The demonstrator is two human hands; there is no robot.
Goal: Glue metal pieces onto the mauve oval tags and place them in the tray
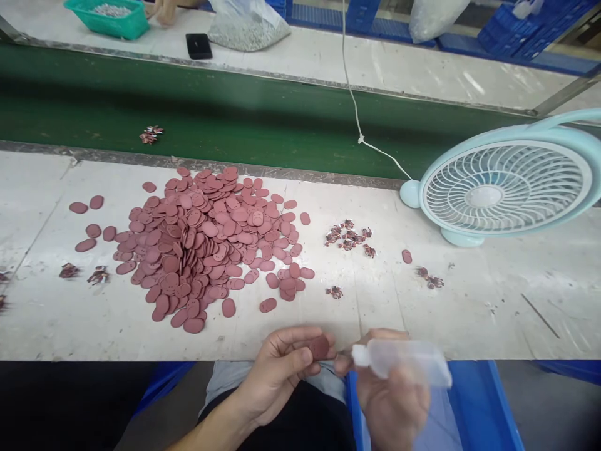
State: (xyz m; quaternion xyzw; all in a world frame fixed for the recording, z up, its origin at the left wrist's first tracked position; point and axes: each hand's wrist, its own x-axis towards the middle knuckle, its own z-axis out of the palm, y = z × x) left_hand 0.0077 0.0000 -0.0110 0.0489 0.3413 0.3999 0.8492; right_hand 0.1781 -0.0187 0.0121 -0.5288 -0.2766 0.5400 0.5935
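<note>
My left hand (278, 371) pinches a reddish-brown oval disc (320, 347) between thumb and fingers, just off the table's front edge. Close beside it, my right hand (392, 401) is wrapped around a translucent white squeeze bottle (408, 360). The bottle lies nearly level with its nozzle end toward the disc; motion blurs it, and I cannot tell if the tip touches. Beyond my left hand spreads a large heap of similar discs (206, 232), some with small holes. Small brown figure-like pieces (348, 237) sit in a cluster right of the heap.
A pale blue fan (507, 188) stands at the right, its white cord (353, 103) crossing the green strip (282, 131) behind the table. On the far shelf are a green basket (110, 25), a black box (198, 46) and a clear bag (248, 28). A blue crate (488, 407) sits below the table edge.
</note>
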